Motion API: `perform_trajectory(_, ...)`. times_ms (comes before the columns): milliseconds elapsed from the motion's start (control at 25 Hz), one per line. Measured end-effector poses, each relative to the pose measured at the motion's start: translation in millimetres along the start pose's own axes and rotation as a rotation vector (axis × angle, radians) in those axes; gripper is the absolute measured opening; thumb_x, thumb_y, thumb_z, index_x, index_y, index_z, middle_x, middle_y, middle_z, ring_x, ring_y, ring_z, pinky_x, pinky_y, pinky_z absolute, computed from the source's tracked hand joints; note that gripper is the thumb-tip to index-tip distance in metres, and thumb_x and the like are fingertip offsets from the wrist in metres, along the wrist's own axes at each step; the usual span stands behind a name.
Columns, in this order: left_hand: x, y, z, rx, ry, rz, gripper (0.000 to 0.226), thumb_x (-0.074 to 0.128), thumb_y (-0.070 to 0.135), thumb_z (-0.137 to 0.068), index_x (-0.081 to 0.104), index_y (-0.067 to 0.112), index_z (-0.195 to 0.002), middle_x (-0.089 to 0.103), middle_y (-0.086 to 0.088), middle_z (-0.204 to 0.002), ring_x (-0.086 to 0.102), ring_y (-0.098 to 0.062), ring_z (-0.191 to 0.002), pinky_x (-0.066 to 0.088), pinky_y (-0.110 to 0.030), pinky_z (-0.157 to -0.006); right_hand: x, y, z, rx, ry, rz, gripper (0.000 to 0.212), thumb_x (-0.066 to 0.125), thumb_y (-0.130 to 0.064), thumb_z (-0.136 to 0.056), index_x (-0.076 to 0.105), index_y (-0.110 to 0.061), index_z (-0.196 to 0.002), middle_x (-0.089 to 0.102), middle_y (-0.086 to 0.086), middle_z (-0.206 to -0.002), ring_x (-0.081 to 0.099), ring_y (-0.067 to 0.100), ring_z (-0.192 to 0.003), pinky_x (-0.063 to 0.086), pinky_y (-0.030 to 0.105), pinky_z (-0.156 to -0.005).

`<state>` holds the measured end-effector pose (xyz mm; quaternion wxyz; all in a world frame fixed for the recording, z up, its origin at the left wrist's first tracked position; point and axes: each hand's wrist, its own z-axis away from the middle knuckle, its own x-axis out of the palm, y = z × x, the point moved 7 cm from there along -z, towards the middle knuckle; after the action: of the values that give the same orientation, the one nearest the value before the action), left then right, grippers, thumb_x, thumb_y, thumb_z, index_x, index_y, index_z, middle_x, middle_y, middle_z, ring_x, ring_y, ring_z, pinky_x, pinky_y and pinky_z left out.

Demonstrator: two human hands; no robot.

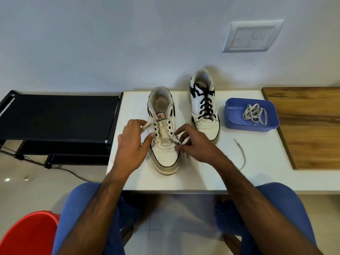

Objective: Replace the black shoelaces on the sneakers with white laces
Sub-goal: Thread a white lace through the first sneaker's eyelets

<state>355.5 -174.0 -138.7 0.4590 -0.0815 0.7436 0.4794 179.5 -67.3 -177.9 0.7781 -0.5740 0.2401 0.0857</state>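
Two hands at work on near sneaker, mid-table, toe toward person, heel toward wall, long axis near-to-far: handy for reaching eyelets. Left hand pinching one white lace end, right hand pinching other, likely evening lengths across lowest eyelets. Far sneaker, same heading, black laces not yet removed. Spare white lace coiled in blue tray, close by.
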Motion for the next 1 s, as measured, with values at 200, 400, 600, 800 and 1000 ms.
perform_trajectory(200,-3.0,33.4,8.7,0.158,0.147,-0.046,0.051,0.066,0.025,-0.094,0.045,0.017,-0.139,0.041,-0.001,-0.144,0.038,-0.018,-0.128,0.024,-0.031,-0.095,-21.6,-7.5,5.1,0.036,-0.093,-0.081,0.010,0.072,-0.022,-0.095,0.068,-0.013,-0.093,0.064,-0.003,-0.066,0.056,0.008,-0.059,0.045,0.026,-0.061)
perform_trajectory(400,13.0,60.7,16.2,0.364,0.044,-0.141,0.048,0.064,0.032,-0.096,0.049,0.029,-0.141,0.046,0.007,-0.145,0.040,-0.016,-0.132,0.023,-0.034,-0.097,-40.1,-53.3,27.3,-0.182,-0.234,-0.557,0.022,0.059,-0.018,-0.098,0.072,-0.018,-0.081,0.055,0.010,-0.068,0.052,0.020,-0.069,0.046,0.023,-0.073)
perform_trajectory(600,15.3,52.9,11.5,0.394,-0.001,-0.007,0.025,0.056,0.040,-0.100,0.068,0.020,-0.090,0.066,0.013,-0.083,0.061,-0.012,-0.081,0.044,-0.047,-0.080,-54.6,-84.0,35.0,-0.371,-0.338,-1.067,0.020,0.066,-0.027,-0.094,0.062,-0.009,-0.085,0.047,-0.006,-0.057,0.031,0.018,-0.054,0.030,0.031,-0.063)
perform_trajectory(800,-35.5,49.1,3.9,0.153,0.240,0.666,0.016,0.055,0.018,-0.100,0.061,0.015,-0.086,0.065,0.004,-0.081,0.062,-0.018,-0.079,0.050,-0.038,-0.076,-73.2,-45.0,22.7,-0.097,0.049,-0.896,0.027,0.057,-0.023,-0.102,0.060,-0.013,-0.076,0.030,-0.006,-0.054,0.024,0.010,-0.049,0.021,0.024,-0.049)
perform_trajectory(1000,-83.3,41.4,1.1,0.118,0.450,0.780,0.020,0.051,0.017,-0.104,0.051,0.020,-0.085,0.053,-0.001,-0.072,0.051,-0.017,-0.063,0.043,-0.034,-0.064,-69.2,-35.2,18.0,-0.009,0.109,-0.907,0.026,0.060,-0.029,-0.096,0.055,-0.012,-0.076,0.029,-0.005,-0.055,0.024,0.008,-0.050,0.022,0.021,-0.046)
